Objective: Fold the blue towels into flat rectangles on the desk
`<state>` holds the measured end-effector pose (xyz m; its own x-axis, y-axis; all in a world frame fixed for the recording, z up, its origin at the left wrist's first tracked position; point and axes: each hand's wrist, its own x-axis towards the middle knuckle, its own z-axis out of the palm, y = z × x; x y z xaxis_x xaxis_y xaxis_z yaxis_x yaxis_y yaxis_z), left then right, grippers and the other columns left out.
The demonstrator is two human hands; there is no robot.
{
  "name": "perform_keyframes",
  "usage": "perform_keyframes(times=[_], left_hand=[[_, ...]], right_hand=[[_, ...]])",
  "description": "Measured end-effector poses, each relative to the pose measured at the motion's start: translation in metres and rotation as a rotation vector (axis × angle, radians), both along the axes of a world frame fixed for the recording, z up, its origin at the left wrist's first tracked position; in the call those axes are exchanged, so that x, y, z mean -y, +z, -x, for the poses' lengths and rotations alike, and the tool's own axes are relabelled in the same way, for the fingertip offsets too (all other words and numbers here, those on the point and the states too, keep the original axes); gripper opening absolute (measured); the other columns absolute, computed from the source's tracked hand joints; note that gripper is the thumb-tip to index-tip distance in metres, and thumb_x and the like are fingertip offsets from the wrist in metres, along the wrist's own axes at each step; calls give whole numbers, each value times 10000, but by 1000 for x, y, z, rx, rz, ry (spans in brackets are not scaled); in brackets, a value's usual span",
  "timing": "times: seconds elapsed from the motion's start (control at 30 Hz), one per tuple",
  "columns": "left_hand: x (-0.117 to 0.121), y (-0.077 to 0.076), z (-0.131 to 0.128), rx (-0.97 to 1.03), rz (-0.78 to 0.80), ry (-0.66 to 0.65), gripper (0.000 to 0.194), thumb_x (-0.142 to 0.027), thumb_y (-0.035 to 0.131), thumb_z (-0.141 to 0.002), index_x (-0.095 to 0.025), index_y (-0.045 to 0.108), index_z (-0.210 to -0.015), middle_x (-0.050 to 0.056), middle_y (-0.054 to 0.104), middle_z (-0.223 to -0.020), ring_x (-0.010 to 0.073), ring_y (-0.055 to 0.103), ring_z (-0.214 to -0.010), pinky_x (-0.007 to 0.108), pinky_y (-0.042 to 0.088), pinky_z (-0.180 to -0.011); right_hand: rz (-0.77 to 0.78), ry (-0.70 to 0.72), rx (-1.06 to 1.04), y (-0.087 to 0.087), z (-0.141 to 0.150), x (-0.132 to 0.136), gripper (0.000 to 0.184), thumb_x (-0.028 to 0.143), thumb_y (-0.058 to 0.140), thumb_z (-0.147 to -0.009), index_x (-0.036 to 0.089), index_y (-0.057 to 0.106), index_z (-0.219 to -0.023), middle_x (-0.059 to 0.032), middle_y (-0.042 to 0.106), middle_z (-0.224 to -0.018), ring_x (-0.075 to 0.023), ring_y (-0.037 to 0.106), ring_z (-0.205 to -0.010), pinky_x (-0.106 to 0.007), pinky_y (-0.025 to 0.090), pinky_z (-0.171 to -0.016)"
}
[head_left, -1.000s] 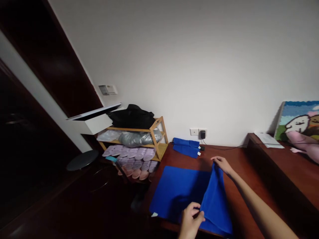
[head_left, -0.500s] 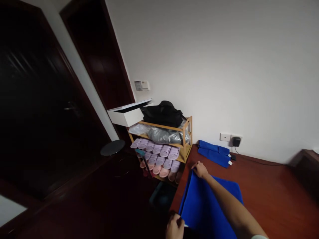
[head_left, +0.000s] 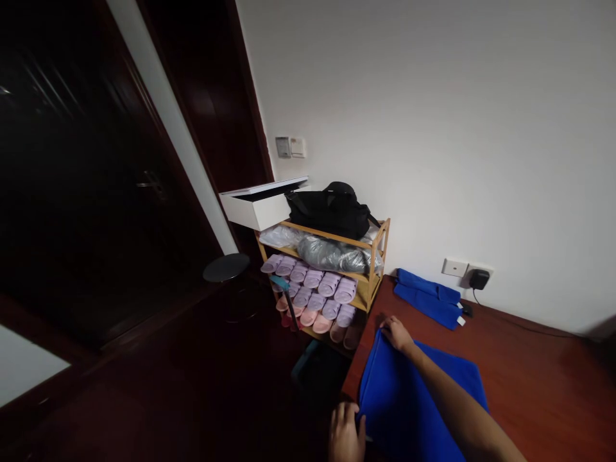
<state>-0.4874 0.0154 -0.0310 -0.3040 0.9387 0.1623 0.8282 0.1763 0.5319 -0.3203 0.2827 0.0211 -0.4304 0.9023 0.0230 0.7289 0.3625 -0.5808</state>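
Note:
A blue towel (head_left: 399, 391) lies over the left end of the reddish-brown table, its left edge running along the table's side. My right hand (head_left: 395, 333) reaches across it, fingers closed on the far left corner. Lower down, my left hand (head_left: 346, 433) is at the near left corner, fingers curled and thumb against the cloth. My right forearm covers part of the towel, and its near end runs out of the frame. Behind my right hand, a second blue cloth (head_left: 428, 298) lies folded into a narrow strip with white tags.
A wooden rack (head_left: 373, 269) holds lilac and pink slippers (head_left: 312, 279), plastic-wrapped items, a black bag (head_left: 332, 212) and a white box (head_left: 260, 208). A round stool (head_left: 226, 267) stands near the dark door (head_left: 72, 179). A black plug (head_left: 479, 279) with a cable sits in the wall socket.
The view has shifted, so the scene sits further right. Both hands stay at the towel's left corners. The towel's left edge, earlier showing a doubled fold, now looks flatter.

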Motion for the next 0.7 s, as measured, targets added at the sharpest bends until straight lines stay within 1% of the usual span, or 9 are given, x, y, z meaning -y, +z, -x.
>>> perform_keyframes(times=[0.1,0.2,0.27,0.33,0.4,0.5,0.53,0.6,0.7], left_hand=[[1,7,-3,6,-67,-22,259,-152,537,-902,-290,727,-1012,26,772,-983,225,740,-956,304,570,-859],[3,16,-4,51,-120,-53,342,-134,491,-917,-291,708,-1130,30,787,-1036,213,756,-975,295,590,-863],[3,28,-5,93,-142,-82,330,-176,444,-953,-280,702,-1131,44,787,-1054,216,759,-982,304,602,-866],[4,48,-6,125,-172,-114,330,-221,397,-983,-275,693,-1117,58,781,-1078,224,755,-997,328,608,-882],[4,73,-7,127,-222,-152,339,-252,353,-1006,-270,677,-1103,70,771,-1073,229,752,-977,350,615,-868],[7,122,-10,39,-360,-226,340,-264,321,-1032,-256,655,-1100,71,754,-1033,218,746,-932,350,623,-831],[9,140,-12,-12,-418,-258,333,-252,326,-1034,-252,651,-1108,68,750,-1047,213,743,-952,349,622,-846],[10,178,-17,-126,-530,-338,321,-204,347,-1028,-246,652,-1121,66,743,-1104,208,725,-1040,358,605,-928],[11,236,-27,-253,-636,-458,318,-149,380,-1010,-244,666,-1112,61,737,-1137,205,695,-1124,377,565,-1026]], right_hand=[[-16,76,-105,25,-20,7,255,277,526,-919,205,725,-1061,-98,745,-1130,-239,676,-1093,-344,489,-1004],[-46,112,-191,57,-50,22,267,376,549,-925,210,729,-1031,-102,766,-1093,-258,698,-1041,-361,515,-963],[-72,110,-237,80,-75,36,307,451,561,-925,215,734,-1018,-106,770,-1076,-267,705,-1009,-370,531,-935],[-99,93,-276,105,-103,54,366,526,550,-932,225,735,-1028,-101,769,-1078,-266,706,-997,-370,543,-912],[-135,60,-313,130,-132,75,409,578,532,-939,238,733,-1044,-93,764,-1098,-262,698,-1021,-373,544,-927],[-189,3,-382,170,-178,111,427,617,554,-927,249,736,-1043,-75,763,-1087,-251,695,-1012,-378,544,-951],[-206,-12,-409,184,-192,124,426,623,574,-918,249,739,-1038,-71,765,-1077,-248,696,-1000,-378,549,-947],[-243,-47,-472,210,-219,151,428,629,610,-899,245,744,-1032,-71,767,-1069,-246,699,-989,-380,562,-934],[-313,-136,-579,241,-252,189,456,649,653,-860,230,751,-1012,-82,772,-1053,-255,708,-980,-397,580,-924]])
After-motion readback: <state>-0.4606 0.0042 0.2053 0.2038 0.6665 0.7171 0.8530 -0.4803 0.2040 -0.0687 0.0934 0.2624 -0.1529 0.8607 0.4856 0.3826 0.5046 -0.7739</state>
